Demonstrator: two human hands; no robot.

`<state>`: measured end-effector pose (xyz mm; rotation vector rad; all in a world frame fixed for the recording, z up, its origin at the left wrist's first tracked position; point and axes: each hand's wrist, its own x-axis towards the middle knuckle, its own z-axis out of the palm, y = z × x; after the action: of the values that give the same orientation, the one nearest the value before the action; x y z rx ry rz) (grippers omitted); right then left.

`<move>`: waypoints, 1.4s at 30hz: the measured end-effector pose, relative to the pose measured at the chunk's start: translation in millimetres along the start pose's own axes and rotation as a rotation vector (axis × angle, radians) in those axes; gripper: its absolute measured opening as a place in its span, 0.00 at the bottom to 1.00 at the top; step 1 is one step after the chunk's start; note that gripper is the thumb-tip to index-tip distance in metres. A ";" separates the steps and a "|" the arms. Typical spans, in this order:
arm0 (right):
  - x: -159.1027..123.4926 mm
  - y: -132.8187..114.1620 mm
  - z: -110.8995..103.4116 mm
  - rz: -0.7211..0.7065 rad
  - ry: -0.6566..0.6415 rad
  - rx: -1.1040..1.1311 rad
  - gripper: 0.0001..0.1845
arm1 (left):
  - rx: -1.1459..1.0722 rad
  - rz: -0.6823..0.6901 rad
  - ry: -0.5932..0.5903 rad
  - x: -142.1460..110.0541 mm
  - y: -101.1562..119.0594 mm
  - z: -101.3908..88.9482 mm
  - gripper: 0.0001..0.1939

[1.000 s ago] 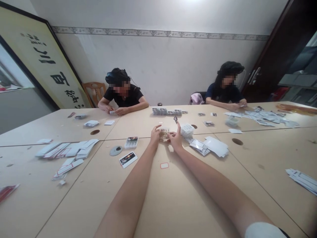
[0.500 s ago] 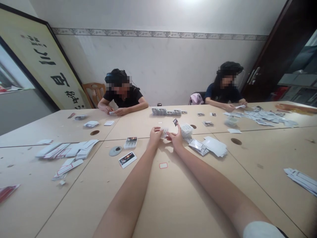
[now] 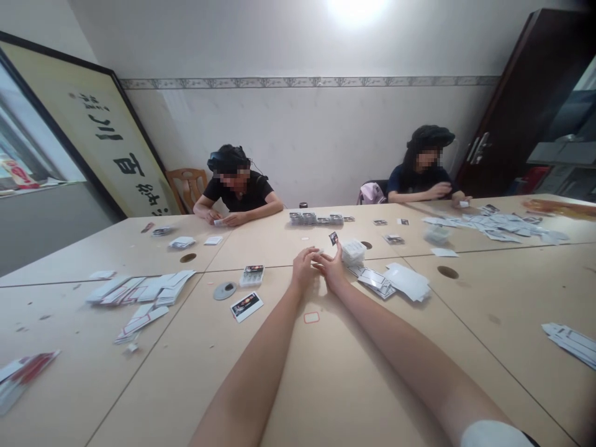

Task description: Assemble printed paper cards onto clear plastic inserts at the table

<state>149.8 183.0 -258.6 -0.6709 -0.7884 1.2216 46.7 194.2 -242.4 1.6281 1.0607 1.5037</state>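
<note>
Over the middle of the table, my left hand and my right hand meet with fingers closed around a small clear plastic box, now mostly hidden by the fingers. A small dark printed label stands up from the tip of my right thumb or forefinger; which one I cannot tell. Just right of my right hand is a stack of clear plastic boxes. To the left of my forearm lie a filled clear box with a dark label and a printed card.
White card sheets lie on the right, and card piles on the left. A grey round cable cover sits near the filled box. Labelled boxes stand at the back. Two people opposite handle small cards.
My hands have drawn together around the clear box, turning it so less of it shows. The view has tilted up slightly. The person at right has raised one hand.
</note>
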 end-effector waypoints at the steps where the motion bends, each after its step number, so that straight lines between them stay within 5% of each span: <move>1: 0.7 0.9 -0.5 0.002 0.000 0.000 0.65 | 0.031 0.024 0.012 -1.4 1.0 0.4 0.14; 12: 4.1 -2.8 0.9 0.036 0.117 0.017 0.43 | 0.332 0.191 -0.062 -5.6 8.1 -1.6 0.10; 21: 2.5 -1.3 0.9 -0.037 0.152 -0.064 0.42 | 0.466 0.267 -0.140 -6.8 11.1 -3.7 0.08; 30: -1.1 -0.5 1.3 -0.176 0.222 -0.229 0.42 | 0.407 0.282 -0.158 -4.7 9.1 -4.3 0.07; 42: -0.6 -6.7 1.7 -0.176 0.292 -0.301 0.38 | 0.252 0.249 -0.176 -0.6 3.7 -0.4 0.07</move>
<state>152.0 181.0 -252.4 -0.9801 -0.7733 0.8282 46.7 192.0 -239.3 2.0931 1.0098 1.3899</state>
